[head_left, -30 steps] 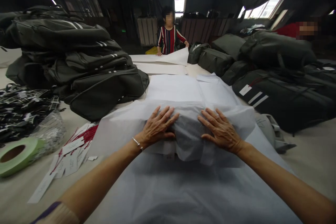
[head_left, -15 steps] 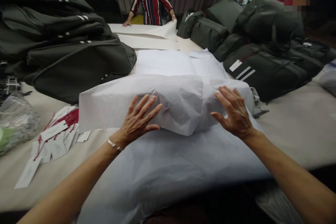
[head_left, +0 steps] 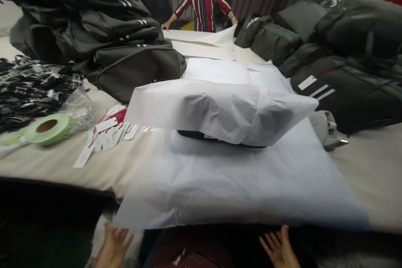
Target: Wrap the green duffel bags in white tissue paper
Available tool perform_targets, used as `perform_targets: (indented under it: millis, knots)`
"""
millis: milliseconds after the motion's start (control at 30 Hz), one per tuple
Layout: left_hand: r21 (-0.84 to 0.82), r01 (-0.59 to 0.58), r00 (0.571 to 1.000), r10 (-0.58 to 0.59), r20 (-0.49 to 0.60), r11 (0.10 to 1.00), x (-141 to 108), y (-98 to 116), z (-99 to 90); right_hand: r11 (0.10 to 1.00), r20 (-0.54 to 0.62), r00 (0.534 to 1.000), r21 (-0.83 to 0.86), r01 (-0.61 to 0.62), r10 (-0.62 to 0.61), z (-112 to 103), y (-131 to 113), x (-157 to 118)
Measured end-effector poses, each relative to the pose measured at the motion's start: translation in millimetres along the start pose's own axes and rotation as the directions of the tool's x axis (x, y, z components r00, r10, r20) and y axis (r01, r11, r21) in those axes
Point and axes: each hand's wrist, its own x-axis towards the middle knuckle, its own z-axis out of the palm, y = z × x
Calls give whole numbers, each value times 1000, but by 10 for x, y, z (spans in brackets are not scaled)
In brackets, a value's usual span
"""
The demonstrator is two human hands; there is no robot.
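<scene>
My left hand point(head_left: 113, 243) is palm up with spread fingers, just under the near left corner of a large sheet of white paper point(head_left: 213, 192). Below the sheet's near right edge, my right hand point(head_left: 279, 245) is also palm up, fingers apart, holding nothing I can see. Whether either hand touches the paper, I cannot tell. In the middle of the sheet lies a dark bag point(head_left: 191, 134), mostly hidden under a crumpled flap of white paper point(head_left: 232, 111). Only its dark lower edge shows along the front.
Dark green bags are piled at left point(head_left: 135, 67) and right point(head_left: 351, 92). Paper tags with red strings point(head_left: 108, 134), a green tape roll point(head_left: 50, 129) and black straps with buckles point(head_left: 34, 88) lie left. A tape dispenser point(head_left: 329, 132) sits right. Opposite, a person point(head_left: 204, 4) handles white sheets point(head_left: 201, 37).
Both my hands have left the paper-covered bag and come down towards me to the sheet's near edge. The flap now sits higher, baring the bag's lower edge. My view has swung left.
</scene>
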Motion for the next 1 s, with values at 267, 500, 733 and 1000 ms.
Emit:
perform_targets:
  millis: [267, 500, 733, 1000]
  knots:
    - [-189, 89, 966, -38, 257, 978, -405, -533, 591, 965, 241, 970, 258, -47, -17, 352, 121, 170]
    - [-271, -18, 924, 119, 363, 963, -646, -650, 632, 962, 226, 974, 268, -61, -1, 196, 187, 97]
    - [-166, -61, 929, 117, 351, 984, -870, -793, 769, 957, 286, 957, 260, -128, 51, 142, 105, -102]
    - [-150, -103, 932, 148, 330, 983, -1142, -570, 819, 941, 457, 853, 89, -326, 253, 278, 258, -482]
